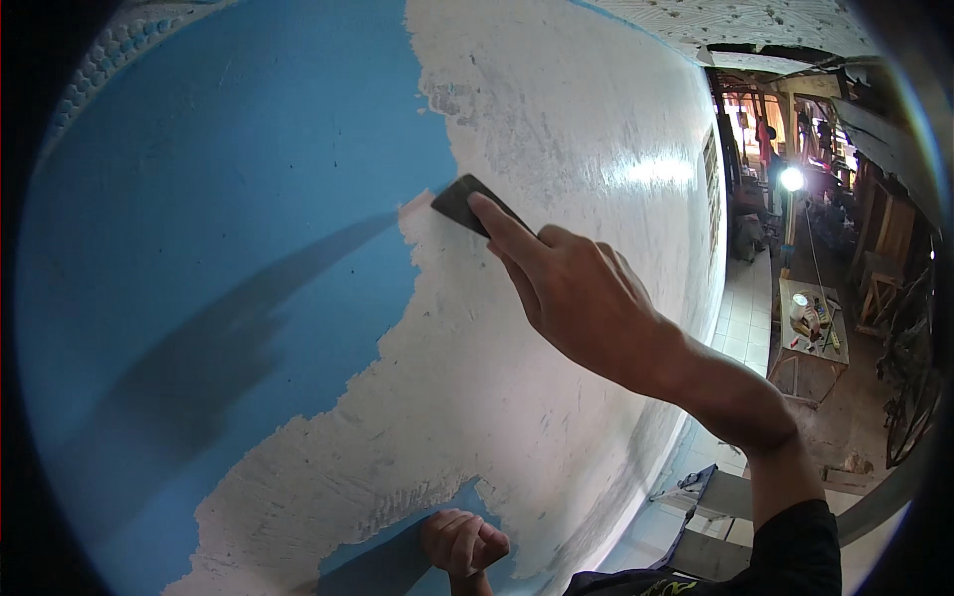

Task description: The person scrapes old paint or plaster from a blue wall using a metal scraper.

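My right hand [586, 288] is closed around a dark, flat putty knife [467, 206], with its index finger stretched along the blade. The blade lies against the wall at the ragged border between blue paint [229, 219] and a whitish, scraped-looking surface [527, 368]. A small pale patch sits just left of the blade's edge. Low in the view, my left hand [464, 541] is curled into a fist close to the wall, beside a leftover blue area; whatever its fingers may hold is hidden.
To the right, a small table [835, 343] carries tools and containers. A bright lamp [791, 179] shines near a wooden post. Below my right arm stands a grey piece of furniture [720, 497] on the tiled floor [740, 313]. Wooden furniture and clutter line the far right.
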